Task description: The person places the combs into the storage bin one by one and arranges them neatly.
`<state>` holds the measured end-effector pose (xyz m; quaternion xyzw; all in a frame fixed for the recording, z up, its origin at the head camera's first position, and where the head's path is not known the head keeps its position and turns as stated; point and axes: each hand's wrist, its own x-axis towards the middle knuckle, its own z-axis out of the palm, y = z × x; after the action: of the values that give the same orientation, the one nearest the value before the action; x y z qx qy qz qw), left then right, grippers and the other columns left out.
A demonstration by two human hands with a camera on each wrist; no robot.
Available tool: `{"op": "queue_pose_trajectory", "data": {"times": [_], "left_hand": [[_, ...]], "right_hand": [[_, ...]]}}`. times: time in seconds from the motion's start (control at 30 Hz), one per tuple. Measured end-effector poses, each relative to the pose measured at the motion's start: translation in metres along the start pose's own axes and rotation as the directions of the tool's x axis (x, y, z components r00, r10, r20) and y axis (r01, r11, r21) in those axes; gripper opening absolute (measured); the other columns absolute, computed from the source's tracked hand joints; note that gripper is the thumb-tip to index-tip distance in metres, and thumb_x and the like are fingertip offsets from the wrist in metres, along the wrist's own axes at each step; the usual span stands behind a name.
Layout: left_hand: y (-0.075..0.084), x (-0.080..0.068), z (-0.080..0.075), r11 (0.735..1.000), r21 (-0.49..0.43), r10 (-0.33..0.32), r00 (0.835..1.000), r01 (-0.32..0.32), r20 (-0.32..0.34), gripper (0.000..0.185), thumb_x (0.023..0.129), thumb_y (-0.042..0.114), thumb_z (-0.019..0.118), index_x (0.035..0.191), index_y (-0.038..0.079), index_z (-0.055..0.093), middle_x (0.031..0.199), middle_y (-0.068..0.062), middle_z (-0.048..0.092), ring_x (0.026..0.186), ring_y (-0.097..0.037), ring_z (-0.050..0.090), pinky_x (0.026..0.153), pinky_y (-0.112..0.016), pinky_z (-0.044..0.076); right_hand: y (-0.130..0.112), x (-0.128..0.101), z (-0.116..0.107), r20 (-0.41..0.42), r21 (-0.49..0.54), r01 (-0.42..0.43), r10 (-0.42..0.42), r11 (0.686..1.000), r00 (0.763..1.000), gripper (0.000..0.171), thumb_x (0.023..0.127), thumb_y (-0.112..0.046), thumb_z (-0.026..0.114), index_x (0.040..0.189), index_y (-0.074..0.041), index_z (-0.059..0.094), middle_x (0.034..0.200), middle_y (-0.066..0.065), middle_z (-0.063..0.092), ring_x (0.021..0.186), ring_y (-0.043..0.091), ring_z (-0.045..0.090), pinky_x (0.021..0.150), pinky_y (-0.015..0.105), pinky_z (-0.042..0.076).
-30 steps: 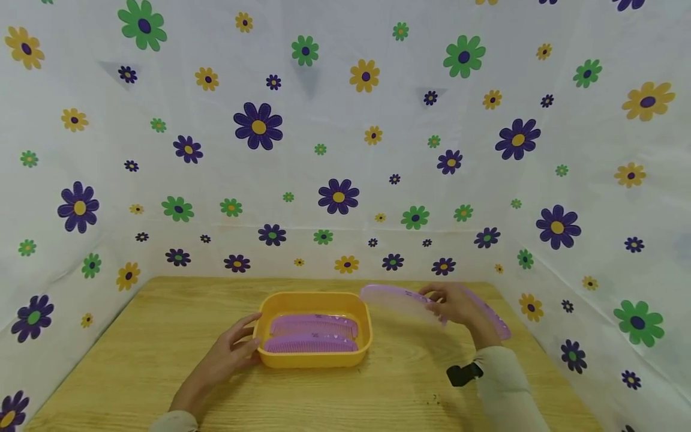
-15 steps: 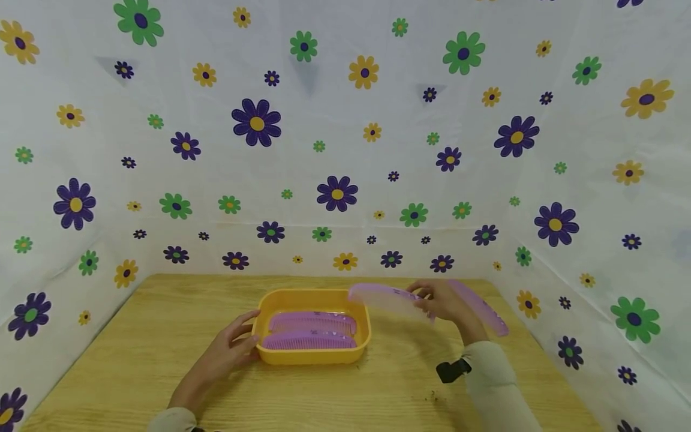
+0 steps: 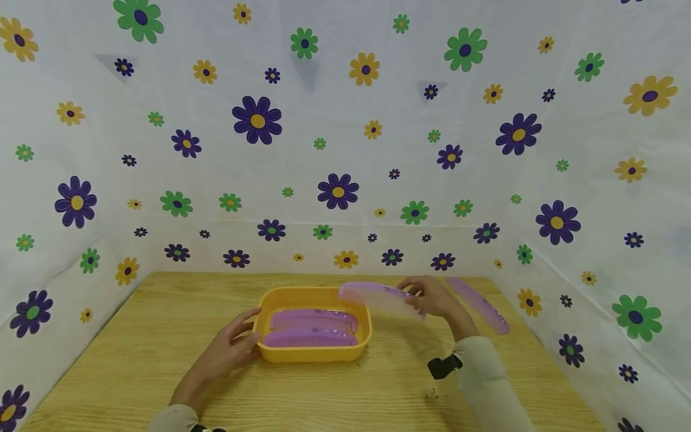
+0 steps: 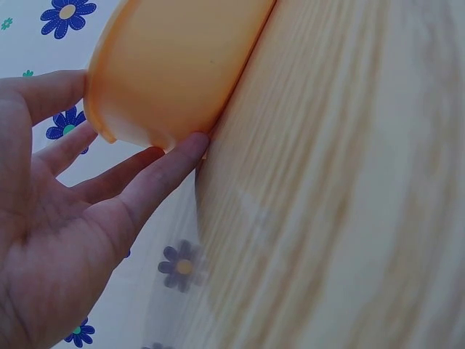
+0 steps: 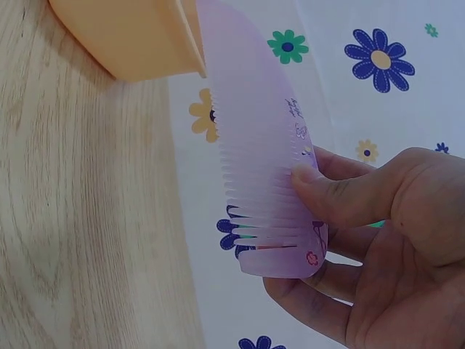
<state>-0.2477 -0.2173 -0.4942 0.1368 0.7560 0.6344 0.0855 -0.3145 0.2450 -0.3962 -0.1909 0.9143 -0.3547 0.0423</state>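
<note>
The right hand (image 3: 434, 298) pinches a lilac comb (image 5: 265, 163) by one end above the yellow tray's (image 3: 313, 355) right rim, near the tabletop's far edge, so it may catch that rim and tip out, though the left hand (image 3: 229, 348), fingers straight, seemingly steadies the tray.

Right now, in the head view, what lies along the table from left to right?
Left hand → yellow tub with two combs inside → held comb → right hand → loose comb on the table.
</note>
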Motion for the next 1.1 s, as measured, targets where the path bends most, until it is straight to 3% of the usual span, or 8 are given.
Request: {"op": "queue_pose_trajectory", "data": {"times": [0.6, 0.8, 1.1], "left_hand": [[-0.001, 0.0, -0.001, 1.0, -0.026, -0.008, 1.0, 0.008, 0.01, 0.066, 0.107, 0.022, 0.057, 0.163, 0.01, 0.024, 0.156, -0.038, 0.036, 0.135, -0.047, 0.055, 0.097, -0.042, 0.062], [0.0, 0.0, -0.001, 1.0, -0.018, 0.01, 1.0, -0.01, 0.02, 0.067, 0.108, 0.024, 0.056, 0.163, 0.008, 0.023, 0.155, -0.039, 0.035, 0.133, -0.047, 0.057, 0.097, -0.042, 0.062], [0.002, 0.0, 0.0, 1.0, -0.01, -0.013, 1.0, 0.013, 0.006, 0.067, 0.107, 0.025, 0.057, 0.163, 0.01, 0.024, 0.156, -0.037, 0.036, 0.135, -0.046, 0.055, 0.098, -0.04, 0.062]], "right_hand": [[-0.012, 0.015, 0.015, 0.025, -0.008, 0.0, 0.0, 1.0, 1.0, 0.025, 0.097, 0.002, 0.064, 0.121, -0.001, 0.07, 0.097, 0.019, 0.072, 0.067, 0.019, 0.063, 0.057, 0.029, 0.059], [-0.02, 0.018, 0.017, 0.037, -0.001, 0.007, -0.007, 1.0, 0.999, 0.025, 0.097, 0.002, 0.064, 0.122, 0.0, 0.069, 0.098, 0.02, 0.071, 0.068, 0.024, 0.064, 0.057, 0.034, 0.061], [-0.024, 0.023, 0.025, 0.05, 0.007, -0.006, 0.006, 1.0, 0.999, 0.024, 0.097, 0.003, 0.065, 0.12, -0.002, 0.07, 0.099, 0.019, 0.071, 0.069, 0.023, 0.064, 0.056, 0.032, 0.061]]}}
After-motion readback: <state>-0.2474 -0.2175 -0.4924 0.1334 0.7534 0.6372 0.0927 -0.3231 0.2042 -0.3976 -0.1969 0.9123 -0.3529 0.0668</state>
